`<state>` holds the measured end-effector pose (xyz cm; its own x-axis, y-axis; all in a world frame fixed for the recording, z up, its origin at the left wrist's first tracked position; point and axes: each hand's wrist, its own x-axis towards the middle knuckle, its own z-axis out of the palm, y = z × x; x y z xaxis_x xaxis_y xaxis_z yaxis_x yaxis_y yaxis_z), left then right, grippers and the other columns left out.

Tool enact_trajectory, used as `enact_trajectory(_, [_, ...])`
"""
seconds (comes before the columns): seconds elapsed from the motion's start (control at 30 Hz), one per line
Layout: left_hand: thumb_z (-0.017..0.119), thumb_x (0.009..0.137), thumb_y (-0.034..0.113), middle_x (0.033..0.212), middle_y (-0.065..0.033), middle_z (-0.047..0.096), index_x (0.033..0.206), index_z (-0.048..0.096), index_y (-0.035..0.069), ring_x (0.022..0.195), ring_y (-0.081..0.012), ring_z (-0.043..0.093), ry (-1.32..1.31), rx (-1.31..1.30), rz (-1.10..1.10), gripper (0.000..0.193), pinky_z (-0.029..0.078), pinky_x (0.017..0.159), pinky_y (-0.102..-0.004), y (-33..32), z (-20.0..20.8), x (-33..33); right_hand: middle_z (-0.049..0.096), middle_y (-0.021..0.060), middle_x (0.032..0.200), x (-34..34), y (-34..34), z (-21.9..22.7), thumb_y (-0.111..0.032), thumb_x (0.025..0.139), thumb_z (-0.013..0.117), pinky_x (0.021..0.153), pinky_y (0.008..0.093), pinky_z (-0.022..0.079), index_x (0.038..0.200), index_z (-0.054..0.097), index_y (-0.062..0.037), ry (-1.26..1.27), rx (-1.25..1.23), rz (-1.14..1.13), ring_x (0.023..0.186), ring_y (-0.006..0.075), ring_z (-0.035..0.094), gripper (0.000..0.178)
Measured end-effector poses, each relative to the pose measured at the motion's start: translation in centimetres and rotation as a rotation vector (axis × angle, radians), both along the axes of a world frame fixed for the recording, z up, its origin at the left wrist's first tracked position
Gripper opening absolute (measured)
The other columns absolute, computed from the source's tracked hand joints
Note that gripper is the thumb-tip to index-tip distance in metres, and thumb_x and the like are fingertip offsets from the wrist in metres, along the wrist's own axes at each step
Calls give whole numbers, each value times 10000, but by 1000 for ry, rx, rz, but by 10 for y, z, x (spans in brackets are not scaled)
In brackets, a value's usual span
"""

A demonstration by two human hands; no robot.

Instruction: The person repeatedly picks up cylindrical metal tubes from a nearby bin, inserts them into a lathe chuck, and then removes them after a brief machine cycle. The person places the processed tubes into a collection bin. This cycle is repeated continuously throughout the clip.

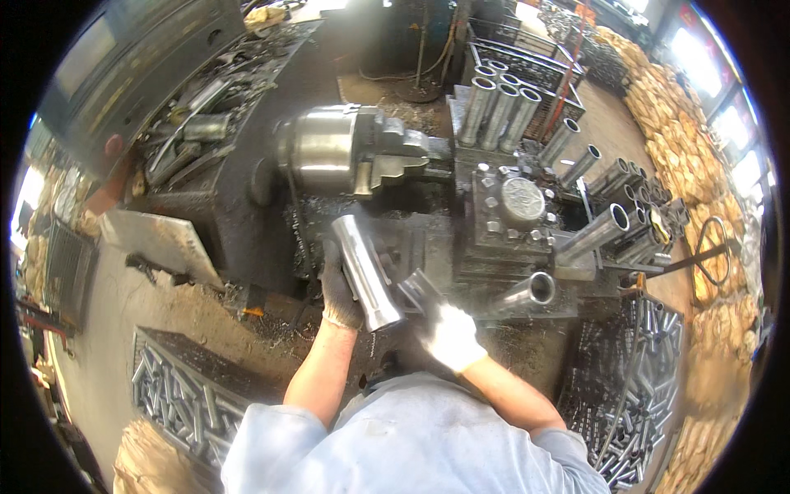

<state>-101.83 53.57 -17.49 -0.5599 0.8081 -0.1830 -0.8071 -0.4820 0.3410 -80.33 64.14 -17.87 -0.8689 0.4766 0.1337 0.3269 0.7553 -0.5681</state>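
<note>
Slanting in front of my body is a shiny metal tube [364, 272], wider at its near end. My left hand [341, 290], in a dark glove, is closed round its left side. My right hand [448, 336], in a glove white at the back and dark at the fingers, is just right of the tube, apart from it. Motion smears its fingers, and a dark flat shape [421, 290] shows at their tips; I cannot tell whether it is held. Beyond both hands stands a lathe chuck [325, 150] with stepped jaws.
Right of the chuck is a tool post [520, 202] with several bolts. Upright tubes [499, 107] stand behind it; another tube [539, 288] lies near my right hand. Bins of metal pieces, a left bin [185, 403] and a right bin [638, 387], flank me. Stacked sacks [683, 148] line the right.
</note>
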Motion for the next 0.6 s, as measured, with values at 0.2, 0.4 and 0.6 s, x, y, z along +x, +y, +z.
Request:
enact_trajectory(0.2, [404, 1015, 810, 1040, -168, 738, 1223, 656, 48, 865, -340, 761, -67, -127, -31, 829, 662, 795, -536, -31, -6, -6, 746, 257, 959, -54, 38, -18, -290, 861, 760, 717, 516, 600, 1015, 706, -25, -157, -143, -120, 779, 448, 734, 312])
enact_trajectory(0.4, [445, 1015, 791, 1305, -185, 717, 1429, 609, 40, 1167, -361, 707, 58, -62, 73, 873, 563, 1059, -516, -3, 14, 7, 767, 241, 1061, -82, 47, 84, -480, 881, 795, 875, 396, 593, 1251, 681, 45, -129, -612, 72, 985, 317, 765, 653])
enact_trajectory(0.6, [431, 1044, 760, 1435, -123, 599, 1594, 402, 46, 1276, -284, 610, 389, 259, 138, 902, 509, 1090, -445, 35, 63, 17, 740, 271, 1200, -110, 59, 167, -483, 725, 873, 943, 477, 583, 1445, 543, -14, -131, -431, 114, 1083, 401, 745, 920])
